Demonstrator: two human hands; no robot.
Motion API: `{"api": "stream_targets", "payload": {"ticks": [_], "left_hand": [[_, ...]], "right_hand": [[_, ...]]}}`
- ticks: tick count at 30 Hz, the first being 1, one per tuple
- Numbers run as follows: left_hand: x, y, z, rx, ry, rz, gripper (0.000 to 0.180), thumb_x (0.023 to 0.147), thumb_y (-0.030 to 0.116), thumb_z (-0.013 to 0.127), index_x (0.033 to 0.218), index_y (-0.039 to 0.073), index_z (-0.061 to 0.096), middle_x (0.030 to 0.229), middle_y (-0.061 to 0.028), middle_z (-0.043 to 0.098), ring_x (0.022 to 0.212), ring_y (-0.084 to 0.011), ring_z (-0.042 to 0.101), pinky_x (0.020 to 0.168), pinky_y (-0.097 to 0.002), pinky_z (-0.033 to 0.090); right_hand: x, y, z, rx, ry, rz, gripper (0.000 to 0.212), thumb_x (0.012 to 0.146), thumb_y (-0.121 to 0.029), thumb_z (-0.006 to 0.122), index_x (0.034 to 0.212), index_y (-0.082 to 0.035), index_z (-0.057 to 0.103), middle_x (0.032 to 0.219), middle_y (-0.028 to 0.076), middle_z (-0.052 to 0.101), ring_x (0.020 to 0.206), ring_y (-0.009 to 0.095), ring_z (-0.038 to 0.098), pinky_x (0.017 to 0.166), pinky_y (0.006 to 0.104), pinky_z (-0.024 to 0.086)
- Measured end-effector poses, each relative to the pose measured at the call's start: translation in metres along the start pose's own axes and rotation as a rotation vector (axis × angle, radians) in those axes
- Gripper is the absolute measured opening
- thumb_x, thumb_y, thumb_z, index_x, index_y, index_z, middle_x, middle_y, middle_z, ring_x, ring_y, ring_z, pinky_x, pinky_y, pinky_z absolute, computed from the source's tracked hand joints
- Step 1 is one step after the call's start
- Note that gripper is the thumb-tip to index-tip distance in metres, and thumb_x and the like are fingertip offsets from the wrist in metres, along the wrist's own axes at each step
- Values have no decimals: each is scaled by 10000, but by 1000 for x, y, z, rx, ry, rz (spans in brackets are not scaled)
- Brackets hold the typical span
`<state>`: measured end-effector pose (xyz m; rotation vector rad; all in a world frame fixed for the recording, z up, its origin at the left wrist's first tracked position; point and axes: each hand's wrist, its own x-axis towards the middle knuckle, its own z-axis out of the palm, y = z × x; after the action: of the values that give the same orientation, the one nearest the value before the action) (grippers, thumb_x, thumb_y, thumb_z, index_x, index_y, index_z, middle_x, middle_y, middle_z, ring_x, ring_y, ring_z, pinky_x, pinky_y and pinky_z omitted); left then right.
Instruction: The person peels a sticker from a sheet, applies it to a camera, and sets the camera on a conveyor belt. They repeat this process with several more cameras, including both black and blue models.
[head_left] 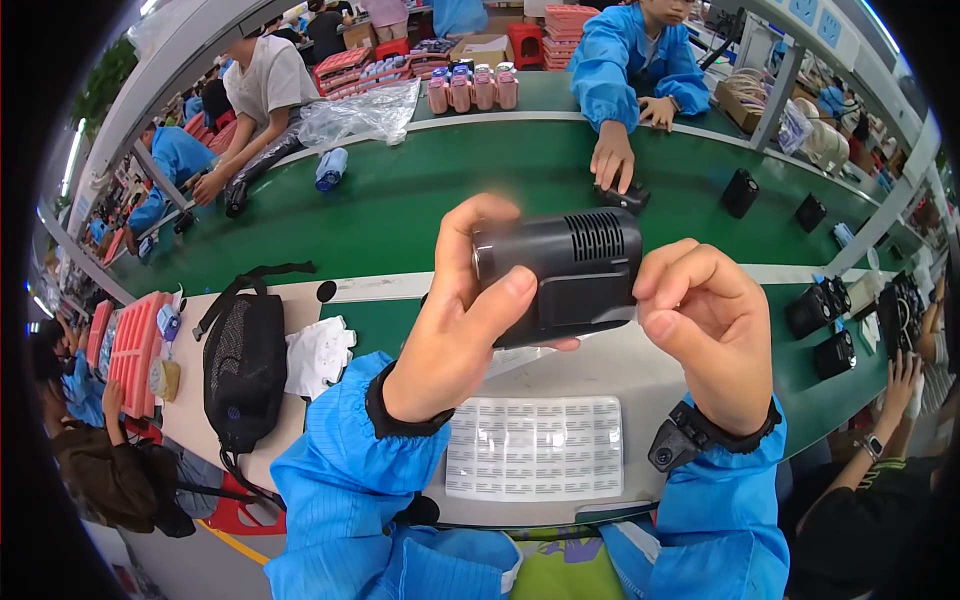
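Note:
My left hand [455, 320] grips a black box-shaped device [560, 270] with a grille of vent slots on its upper face, thumb across its front. My right hand [705, 325] pinches the device's right end with curled fingers. Both forearms wear blue sleeves with black cuffs. Below the hands lies a white sheet of small labels [535, 447] on the grey worktop [640, 385]. A small black camera-like part [665, 455] sits by my right wrist.
A green conveyor belt [420, 200] runs across, carrying black devices [740, 192]. A black mesh bag [245, 360] and a white glove [318, 355] lie at left. Pink trays [130, 350] stand far left. A person in blue [630, 60] reaches onto the belt opposite.

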<state>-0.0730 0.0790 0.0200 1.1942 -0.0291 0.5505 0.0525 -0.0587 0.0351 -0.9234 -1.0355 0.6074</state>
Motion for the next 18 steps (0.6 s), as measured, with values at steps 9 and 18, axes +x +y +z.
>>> {"api": "stream_targets", "payload": {"ticks": [9,18], "left_hand": [[1,-6,-9,59,-49,33,599,757,13,602,1213,105,226,1152,-121,395,1045,-202,477,838,-353,462],[-1,-12,-7,240,-5,126,672,657,-26,681,1172,85,264,1138,-104,384,1070,-182,438,907,-322,387]], "right_hand": [[1,-3,-3,-176,-6,220,90,755,41,628,802,24,554,743,32,574,642,46,527,569,168,422],[1,2,-2,-166,15,216,77,746,41,638,768,29,565,741,57,595,632,51,546,535,167,427]]}}
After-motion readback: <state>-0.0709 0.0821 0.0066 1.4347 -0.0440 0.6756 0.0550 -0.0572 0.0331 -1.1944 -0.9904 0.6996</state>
